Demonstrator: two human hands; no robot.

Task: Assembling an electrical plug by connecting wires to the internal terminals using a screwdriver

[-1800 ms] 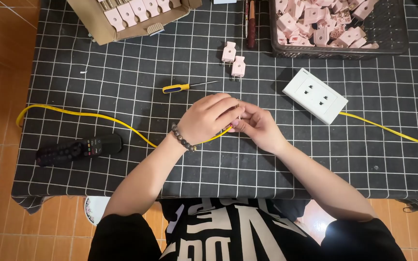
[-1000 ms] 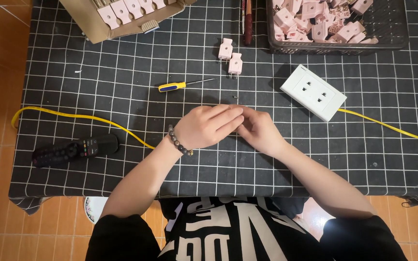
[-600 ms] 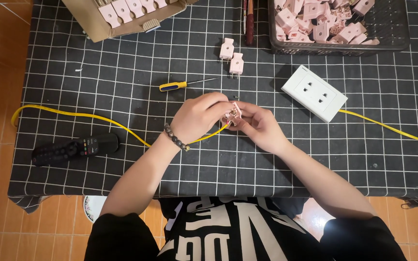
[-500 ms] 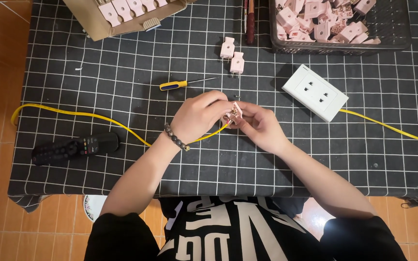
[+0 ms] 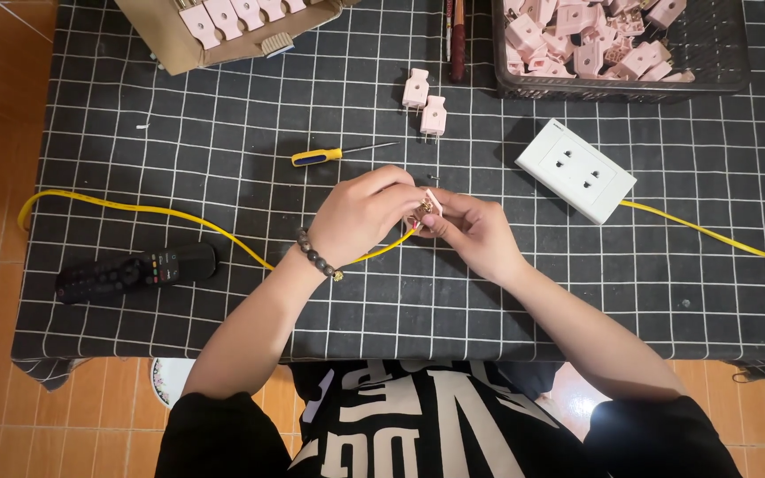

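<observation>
My left hand [image 5: 360,212] and my right hand [image 5: 475,230] meet over the middle of the table, both pinching a small open pink plug half [image 5: 428,208] with metal contacts showing. The end of a yellow cable [image 5: 143,210] runs from the left edge up into that plug between my fingers. A beaded bracelet sits on my left wrist. A small screw [image 5: 436,179] lies just above my hands.
A yellow-handled screwdriver [image 5: 329,155] lies above my left hand. Two pink plugs [image 5: 425,102] stand further back. A white socket box [image 5: 575,170] with its own yellow cable sits right. A black basket [image 5: 710,62] of pink plugs, a cardboard box [image 5: 179,49] and a black remote [image 5: 135,270] surround the area.
My hands were closed together over the cable end; they have since lifted slightly and parted enough that the pink plug half shows between the fingertips.
</observation>
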